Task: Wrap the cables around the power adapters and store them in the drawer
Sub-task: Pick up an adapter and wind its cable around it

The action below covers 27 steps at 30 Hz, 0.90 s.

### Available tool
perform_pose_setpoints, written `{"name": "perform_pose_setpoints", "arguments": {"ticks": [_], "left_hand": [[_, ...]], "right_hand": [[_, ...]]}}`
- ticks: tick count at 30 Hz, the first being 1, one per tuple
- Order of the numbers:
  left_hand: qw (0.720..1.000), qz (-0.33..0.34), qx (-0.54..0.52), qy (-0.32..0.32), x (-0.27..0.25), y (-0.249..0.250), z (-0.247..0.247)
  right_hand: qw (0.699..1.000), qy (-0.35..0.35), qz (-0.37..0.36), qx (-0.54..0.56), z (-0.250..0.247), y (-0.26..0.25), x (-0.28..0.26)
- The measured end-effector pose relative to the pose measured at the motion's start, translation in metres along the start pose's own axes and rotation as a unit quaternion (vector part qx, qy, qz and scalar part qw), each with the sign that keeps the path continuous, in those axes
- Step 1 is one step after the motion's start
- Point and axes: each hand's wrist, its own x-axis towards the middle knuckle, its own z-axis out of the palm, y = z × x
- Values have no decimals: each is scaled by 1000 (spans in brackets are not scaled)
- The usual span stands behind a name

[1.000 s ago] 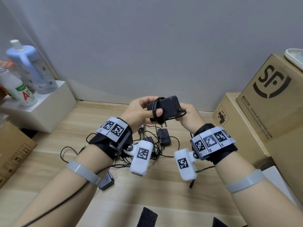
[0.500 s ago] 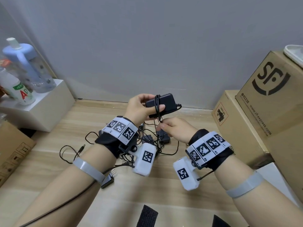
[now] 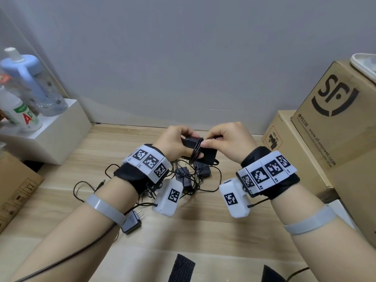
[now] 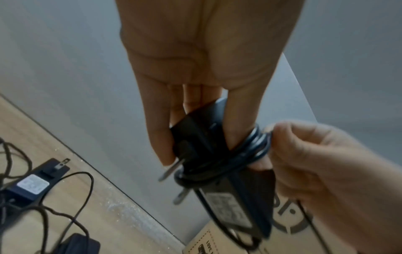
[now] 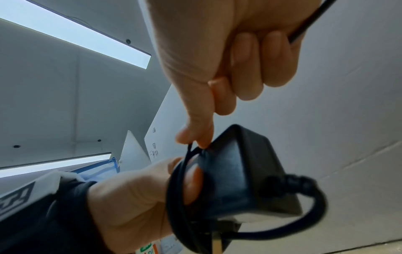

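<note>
In the head view my left hand point(image 3: 178, 142) grips a black power adapter point(image 3: 207, 152) above the wooden table. Several turns of its thin black cable point(image 3: 197, 150) run around the body. My right hand point(image 3: 220, 139) pinches the cable between thumb and forefinger at the adapter's top edge. The left wrist view shows the adapter point(image 4: 195, 137) between my fingers with its prongs pointing down and the cable point(image 4: 252, 146) looped over my thumb. The right wrist view shows the pinch on the cable point(image 5: 191, 149) beside the adapter point(image 5: 239, 171). No drawer is in view.
More black adapters point(image 3: 203, 170) lie in a tangle of loose cables on the table point(image 3: 203, 231) under my hands. Another one point(image 3: 131, 223) lies by my left forearm. Cardboard boxes point(image 3: 335, 123) stand at the right. A white box point(image 3: 50, 139) with bottles stands at the left.
My right hand has come up from under the adapter to its top, carrying the cable round it. The adapter has dropped a little lower and turned flatter in my left hand.
</note>
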Motion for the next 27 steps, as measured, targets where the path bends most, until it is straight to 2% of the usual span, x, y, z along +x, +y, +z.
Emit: {"name": "perform_pose_setpoints", "arguments": {"ticks": [3, 6, 9, 12, 14, 17, 22, 27], "left_hand": [[999, -7, -26, -36, -2, 3, -7], [988, -20, -140, -53, -7, 6, -11], [955, -15, -294, -45, -10, 9, -10], [924, 7, -383, -21, -10, 15, -11], [922, 11, -387, 4, -8, 18, -9], [929, 7, -368, 36, -6, 17, -4], [940, 0, -330, 89, -7, 13, -1], [956, 1, -274, 102, -6, 11, -1]], "right_hand": [[996, 62, 16, 69, -1, 7, 2], [990, 79, 37, 115, 0, 16, 3], [984, 67, 74, 144, 8, 25, 3], [985, -8, 91, 145, 15, 26, -4], [985, -65, 85, 135, 21, 25, -7], [985, -114, 72, 109, 26, 16, -11], [986, -154, 31, 51, 29, 14, -8], [986, -163, -23, -25, 16, 1, -12]]}}
